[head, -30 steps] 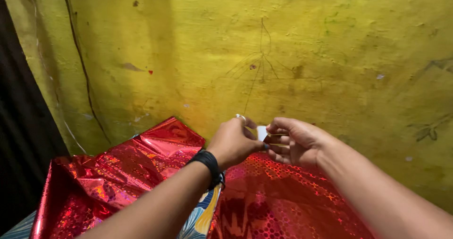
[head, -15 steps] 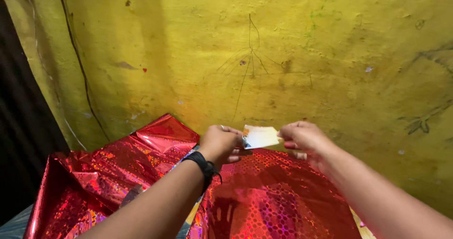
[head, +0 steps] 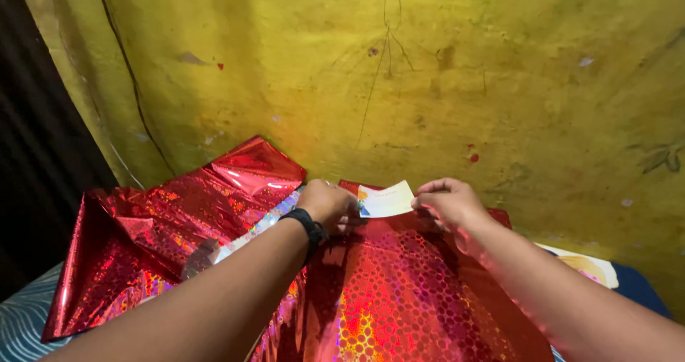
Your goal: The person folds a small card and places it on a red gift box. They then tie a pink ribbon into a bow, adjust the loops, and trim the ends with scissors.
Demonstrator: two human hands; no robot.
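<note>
While the left hand [head: 327,202] pinches one end of a small white card [head: 386,200], the right hand [head: 446,201] pinches the other end, so the card hangs stretched between them, just above the middle of the view. The left hand is curled nearly closed, thumb and fingertips pressed on the card's edge at its nine o'clock side; a black wristband [head: 307,226] circles that wrist. The right hand is also closed down to a pinch, fingers bent over the card's three o'clock edge, the rest of the fingers tucked under. The card is tilted a little, its right end higher, and a small patch of colour shows at its left corner; what is on it is too small to tell.

Beneath both hands lies a sheet of shiny red wrapping foil [head: 399,290] with a honeycomb glitter pattern, spreading toward six o'clock. A crumpled part of the same foil [head: 178,219] lies toward nine o'clock of the hands, one flap raised against the wall. Behind everything, from ten to two o'clock, stands a stained yellow wall [head: 499,83] with thin dark cracks. At four o'clock a pale printed sheet [head: 585,265] peeks out from under the foil, on a blue surface [head: 642,294].
</note>
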